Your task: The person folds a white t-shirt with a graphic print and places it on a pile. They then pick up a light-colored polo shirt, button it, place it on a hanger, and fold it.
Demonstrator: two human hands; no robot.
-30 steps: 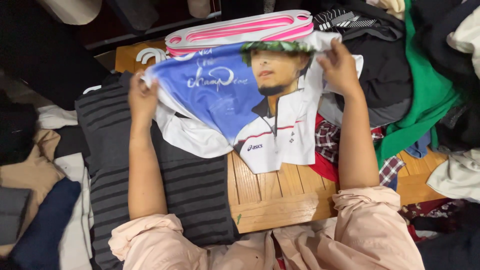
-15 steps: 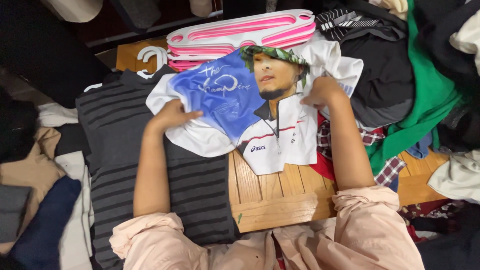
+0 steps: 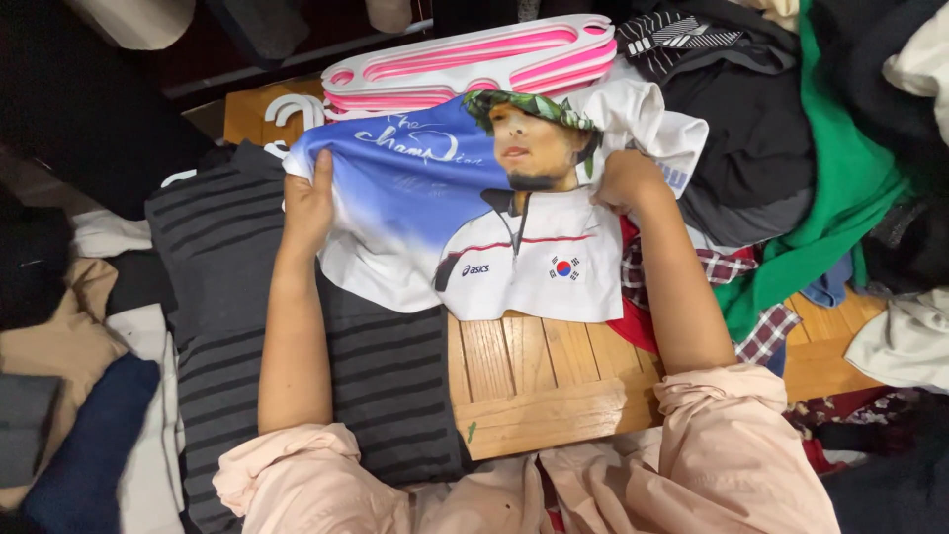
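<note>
From the head view, the printed shirt [image 3: 474,227] lies across the wooden table [image 3: 544,381], over a striped grey garment [image 3: 227,297]. The left hand [image 3: 308,203] pinches its edge at nine o'clock; the right hand [image 3: 625,181] clutches the fabric at three o'clock. Pink hangers [image 3: 474,61] sit at twelve o'clock, touching the shirt.

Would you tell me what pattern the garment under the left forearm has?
Dark grey with thin lighter stripes, clearest in the head view.
</note>
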